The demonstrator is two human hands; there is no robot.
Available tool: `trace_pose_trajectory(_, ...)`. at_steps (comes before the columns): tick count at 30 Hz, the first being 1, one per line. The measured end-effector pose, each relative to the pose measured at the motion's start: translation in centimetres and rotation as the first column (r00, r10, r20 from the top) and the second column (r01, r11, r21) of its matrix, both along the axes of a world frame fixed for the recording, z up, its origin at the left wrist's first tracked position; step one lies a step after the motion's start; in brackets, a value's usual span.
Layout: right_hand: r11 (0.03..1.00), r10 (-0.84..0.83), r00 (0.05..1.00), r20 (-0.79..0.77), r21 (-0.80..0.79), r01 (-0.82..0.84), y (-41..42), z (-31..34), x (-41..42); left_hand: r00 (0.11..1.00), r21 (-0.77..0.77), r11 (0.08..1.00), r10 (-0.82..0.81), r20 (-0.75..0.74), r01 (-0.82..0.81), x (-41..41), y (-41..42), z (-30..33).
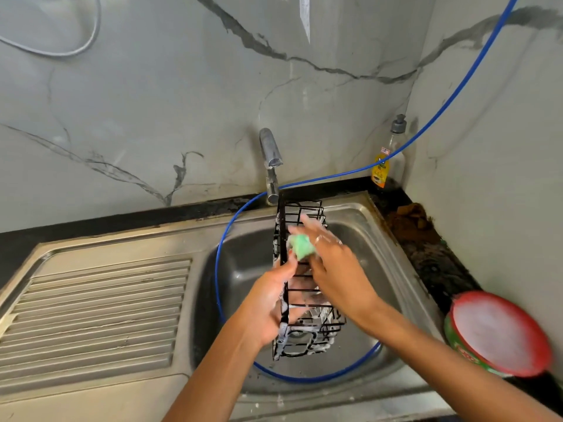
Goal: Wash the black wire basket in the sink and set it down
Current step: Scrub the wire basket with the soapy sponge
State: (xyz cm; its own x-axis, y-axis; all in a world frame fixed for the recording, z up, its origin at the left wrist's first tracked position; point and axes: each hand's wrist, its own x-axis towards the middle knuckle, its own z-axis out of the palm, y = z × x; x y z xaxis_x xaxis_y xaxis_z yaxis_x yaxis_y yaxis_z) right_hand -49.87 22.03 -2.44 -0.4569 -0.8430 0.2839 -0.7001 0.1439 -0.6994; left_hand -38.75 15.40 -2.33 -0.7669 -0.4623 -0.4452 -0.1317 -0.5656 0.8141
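Two hands work over the steel sink (359,236), whose bowl lies at 3 o'clock from the ribbed draining board (100,312). The left hand (268,306) grips the black wire basket (304,287) with fingers curled round its long near rail, holding it lengthwise above the bowl; one end points to 12 o'clock under the tap (270,159), the other to 6 o'clock. White foam coats the wires, thickest at the 6 o'clock end. Nothing lies inside the basket except foam. The right hand (332,260) pinches a green sponge (301,246) between curled fingers and thumb and presses it against the basket's upper part; motion blur hides the fingertip detail. A blue hose (432,117) loops round the bowl and rises toward 1 o'clock. A soap bottle (387,156) stands at 1 o'clock in the corner, holding yellow liquid low down. A red-rimmed tub (499,333) at 4 o'clock holds white foam.
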Motion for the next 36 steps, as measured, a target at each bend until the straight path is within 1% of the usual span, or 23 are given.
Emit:
trace_pose_trajectory(2,0.998,-0.055,0.998,-0.034,0.026,0.056,-2.6,0.6,-2.4,0.999,0.000,0.999,-0.044,-0.027,0.044,0.3,0.2,0.3)
trace_pose_trajectory(4,0.993,-0.113,0.993,-0.024,0.013,0.113,-5.1,1.6,-4.7,0.995,0.002,0.998,-0.058,-0.087,0.058,0.4,0.5,0.6)
trace_pose_trajectory(7,0.995,-0.073,0.997,-0.039,0.064,0.076,-7.4,2.7,-7.3,0.979,0.005,0.997,-0.074,-0.190,0.076,0.6,0.5,1.1)
trace_pose_trajectory(9,0.997,-0.027,0.999,-0.028,0.076,0.029,-8.3,3.5,-8.3,0.970,0.006,0.996,-0.088,-0.225,0.091,0.8,0.3,1.2)
trace_pose_trajectory(11,0.997,-0.063,0.998,-0.001,0.049,0.063,-8.7,5.0,-8.6,0.961,0.023,0.996,-0.076,-0.266,0.085,1.1,0.3,1.4)
trace_pose_trajectory(12,0.996,-0.092,0.995,0.042,0.025,0.091,-8.5,5.7,-8.5,0.956,0.032,0.996,-0.073,-0.283,0.086,1.2,0.3,1.4)
trace_pose_trajectory(13,0.996,-0.086,0.986,0.141,-0.009,0.088,-7.9,6.3,-8.4,0.953,0.040,0.996,-0.070,-0.295,0.085,1.1,0.3,1.5)
trace_pose_trajectory(14,0.998,-0.027,0.963,0.269,-0.046,0.041,-7.0,6.9,-7.8,0.951,0.050,0.995,-0.065,-0.301,0.083,1.1,0.2,1.4)
trace_pose_trajectory(15,0.997,0.071,0.922,0.381,-0.061,-0.052,-5.9,7.2,-6.9,0.953,0.057,0.996,-0.053,-0.298,0.073,1.1,0.0,1.4)
trace_pose_trajectory(16,0.986,0.163,0.888,0.430,-0.044,-0.160,-4.9,7.0,-5.9,0.958,0.061,0.996,-0.041,-0.285,0.061,1.0,-0.1,1.3)
trace_pose_trajectory(17,0.967,0.228,0.893,0.389,0.019,-0.255,-4.0,6.5,-5.0,0.964,0.064,0.997,-0.030,-0.264,0.049,0.9,-0.2,1.2)
trace_pose_trajectory(18,0.945,0.261,0.923,0.282,0.122,-0.305,-3.6,5.5,-4.7,0.969,0.074,0.996,-0.021,-0.247,0.041,0.8,-0.3,1.2)
trace_pose_trajectory(19,0.928,0.261,0.952,0.157,0.231,-0.293,-3.4,4.5,-4.7,0.972,0.083,0.996,-0.012,-0.234,0.032,0.7,-0.3,1.2)
trace_pose_trajectory(20,0.923,0.228,0.972,0.047,0.309,-0.231,-3.3,3.6,-4.9,0.974,0.086,0.996,-0.012,-0.227,0.033,0.7,-0.2,1.1)
trace_pose_trajectory(21,0.929,0.165,0.986,-0.032,0.342,-0.144,-3.3,2.9,-5.2,0.975,0.083,0.996,-0.019,-0.220,0.038,0.6,-0.2,1.1)
trace_pose_trajectory(23,0.956,0.026,0.985,-0.172,0.293,0.026,-3.2,2.7,-5.7,0.980,0.077,0.995,-0.041,-0.196,0.057,0.7,0.0,1.1)
trace_pose_trajectory(24,0.969,-0.032,0.967,-0.253,0.231,0.092,-2.9,2.8,-5.7,0.982,0.072,0.996,-0.047,-0.183,0.061,0.7,0.1,1.1)
trace_pose_trajectory(25,0.985,-0.063,0.945,-0.321,0.130,0.110,-2.7,2.9,-5.5,0.984,0.065,0.996,-0.047,-0.171,0.059,0.8,0.1,1.0)
trace_pose_trajectory(26,0.997,-0.050,0.929,-0.368,0.030,0.065,-2.3,3.0,-5.3,0.985,0.059,0.997,-0.041,-0.168,0.051,0.8,0.0,1.1)
trace_pose_trajectory(28,0.991,0.075,0.907,-0.415,-0.071,-0.114,-1.4,2.8,-4.4,0.986,0.061,0.998,-0.015,-0.166,0.026,0.8,-0.2,1.1)
trace_pose_trajectory(30,0.971,0.211,0.889,-0.408,-0.017,-0.238,-0.4,2.0,-3.5,0.988,0.066,0.998,0.008,-0.153,0.003,0.9,-0.5,1.1)
trace_pose_trajectory(33,0.961,0.276,0.882,-0.381,0.104,-0.256,0.5,0.9,-3.1,0.986,0.060,0.998,0.009,-0.168,0.001,0.9,-0.8,1.1)
trace_pose_trajectory(36,0.969,0.245,0.916,-0.318,0.058,-0.239,0.2,0.4,-3.8,0.980,0.052,0.998,-0.034,-0.195,0.045,0.7,-0.3,1.2)
